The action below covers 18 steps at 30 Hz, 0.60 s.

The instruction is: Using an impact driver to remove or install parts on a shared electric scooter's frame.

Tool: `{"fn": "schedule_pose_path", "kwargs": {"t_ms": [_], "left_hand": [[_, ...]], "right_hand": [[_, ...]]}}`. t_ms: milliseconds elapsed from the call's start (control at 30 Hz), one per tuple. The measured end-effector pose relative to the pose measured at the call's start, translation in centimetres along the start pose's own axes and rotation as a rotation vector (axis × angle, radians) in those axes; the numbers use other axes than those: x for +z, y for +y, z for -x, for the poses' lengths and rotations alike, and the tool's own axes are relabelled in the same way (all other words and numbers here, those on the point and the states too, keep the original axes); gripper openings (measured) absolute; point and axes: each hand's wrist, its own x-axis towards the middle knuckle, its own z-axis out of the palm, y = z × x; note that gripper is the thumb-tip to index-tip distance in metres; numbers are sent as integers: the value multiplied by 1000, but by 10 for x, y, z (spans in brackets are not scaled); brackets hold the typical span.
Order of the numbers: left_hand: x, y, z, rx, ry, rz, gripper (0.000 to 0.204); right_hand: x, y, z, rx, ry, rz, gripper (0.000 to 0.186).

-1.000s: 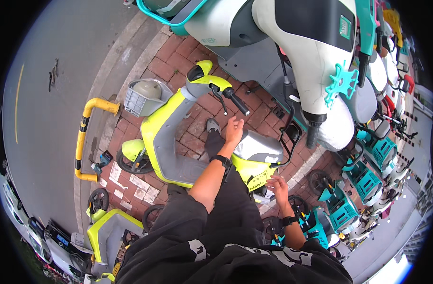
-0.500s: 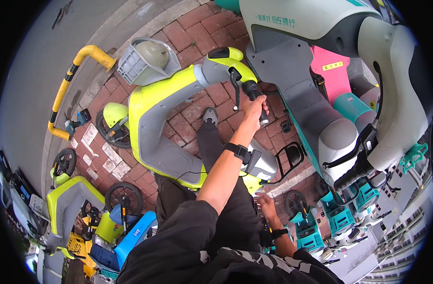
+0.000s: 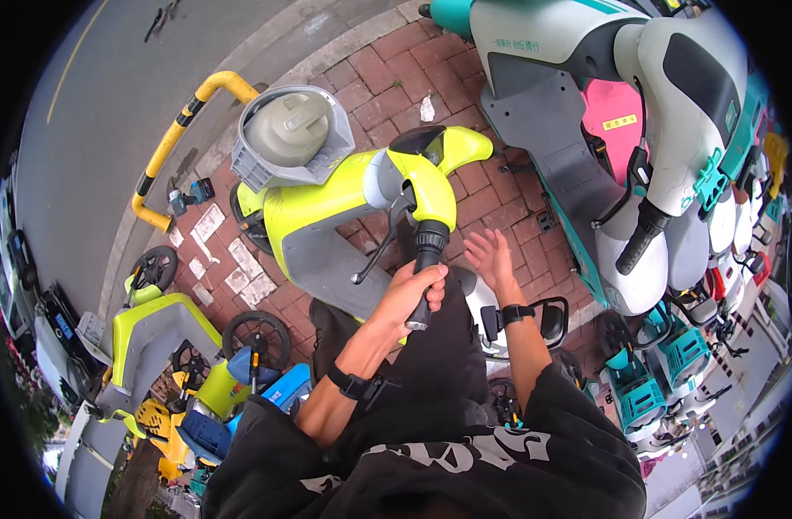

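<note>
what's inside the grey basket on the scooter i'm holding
The grey basket holds a rounded, pale grey object, possibly a helmet, with a raised ridge on top. It covers the basket's floor, so whether anything lies beneath it cannot be seen.

This was an outdoor roadside scooter pkg area, shown by red-brick pavement [image 3: 409, 71] at 12 o'clock, asphalt rd [image 3: 119, 95] plus yellow-blk barrier [image 3: 164, 157] at 10, cars [image 3: 63, 324] at 8–9 & teal-basket scooters [image 3: 643, 404] lined up approx 4.

2 hands [image 3: 410, 295] in play, 2 black wristbands [image 3: 351, 383], 1 grey basket [image 3: 255, 167], 1 pale helmet [image 3: 279, 138], 1 yellow-and-black barrier [image 3: 166, 148], and there's 1 teal claw-shaped mount [image 3: 710, 180]!
</note>
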Motion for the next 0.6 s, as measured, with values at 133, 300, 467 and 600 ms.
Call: {"fn": "schedule_pose_path", "kwargs": {"t_ms": [133, 300, 467, 600], "left_hand": [[-22, 0, 126, -76, 34, -235, 14], [-111, -18, 278, -210, 62, -295, 23], [-172, 15, 370, -280, 102, -402, 29], [-190, 20, 421, -225, 219, -506, 25]], "right_hand": [[27, -47, -34, -11, 117, -357, 86], [51, -34, -54, -20, -46, -702, 23], [73, 25, 72, 47, 242, -677, 22], [83, 54, 126, 50, 199, -616, 21]]}}
